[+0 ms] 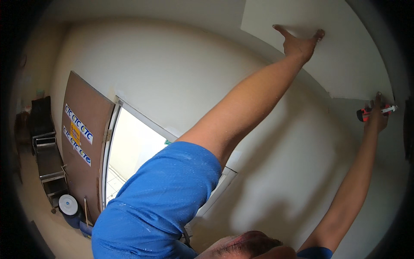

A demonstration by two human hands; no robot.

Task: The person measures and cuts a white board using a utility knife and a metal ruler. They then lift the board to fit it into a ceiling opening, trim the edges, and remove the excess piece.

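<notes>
- Blue sleeve (164, 194) is seen nearest the camera, the left arm stretched up and rightward from it.
- Overhead at upper right, a pale panel (349, 60) is held, its long axis apparently angled from upper left to lower right.
- Within its face the left hand (302, 45) is placed, thumb and fingers spread.
- By the right hand (378, 124), raised near the lower end, a red-and-black tool (362, 115) is gripped; one finger is pointed panelward, contact uncertain.
- Farther off, a brown door (82, 172) is seen open.

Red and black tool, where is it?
At the head view's right side, the red-and-black tool is in the right hand, just below the pale panel.
</notes>
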